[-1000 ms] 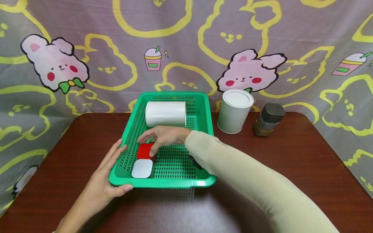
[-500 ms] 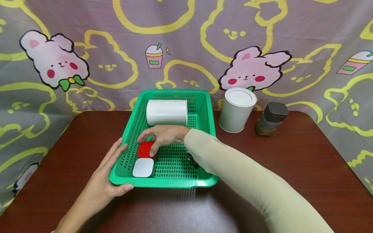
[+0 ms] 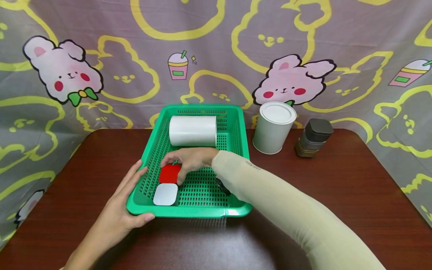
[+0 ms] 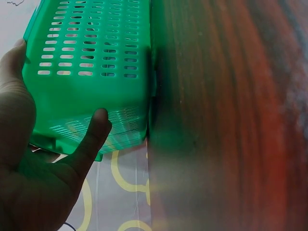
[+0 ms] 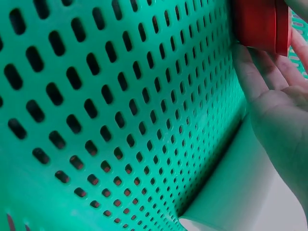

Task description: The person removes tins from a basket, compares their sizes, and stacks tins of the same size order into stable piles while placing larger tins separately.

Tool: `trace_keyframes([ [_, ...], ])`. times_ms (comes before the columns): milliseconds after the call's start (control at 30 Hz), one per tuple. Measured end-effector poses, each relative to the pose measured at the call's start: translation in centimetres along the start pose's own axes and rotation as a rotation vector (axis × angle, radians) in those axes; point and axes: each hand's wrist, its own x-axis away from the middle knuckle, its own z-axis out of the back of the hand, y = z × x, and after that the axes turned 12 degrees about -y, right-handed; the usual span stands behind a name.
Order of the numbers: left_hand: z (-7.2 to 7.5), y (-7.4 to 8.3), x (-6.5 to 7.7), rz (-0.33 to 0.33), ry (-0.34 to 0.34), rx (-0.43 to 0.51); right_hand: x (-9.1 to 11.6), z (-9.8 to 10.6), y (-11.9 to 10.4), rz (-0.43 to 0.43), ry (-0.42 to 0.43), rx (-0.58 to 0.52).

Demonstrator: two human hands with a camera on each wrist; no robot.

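Note:
A green plastic basket [image 3: 206, 213] stands on the table. At its near left corner my left hand [image 3: 123, 206] holds the basket, fingers along the left rim and thumb on the near side; the left wrist view has the thumb against the perforated wall. Inside the basket, my right hand [image 3: 190, 161] grips a red square-topped tin [image 3: 170, 174], fingers at its far side and thumb at its right. The right wrist view shows fingers [image 5: 252, 77] around the red tin's side. A white-topped tin [image 3: 165, 194] sits just in front of it.
A white cylindrical can [image 3: 192, 131] lies on its side at the back of the basket. Right of the basket, on the wooden table [image 3: 337, 187], stand a white lidded can [image 3: 274, 127] and a dark stacked container [image 3: 314, 137]. A patterned cloth [image 3: 209, 48] hangs behind.
My right thumb has shifted from over the red lid to the tin's right side, and the fingers have closed in a little. The left hand and basket stay put.

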Motion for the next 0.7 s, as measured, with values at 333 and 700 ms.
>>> trace_keyframes([
  [333, -0.02, 0.04, -0.04, -0.002, 0.001, 0.008, 0.04, 0.00, -0.02, 0.025, 0.005, 0.049],
  [700, -0.04, 0.00, -0.03, -0.010, -0.003, 0.019, 0.40, -0.08, -0.53, 0.020, 0.033, 0.071],
])
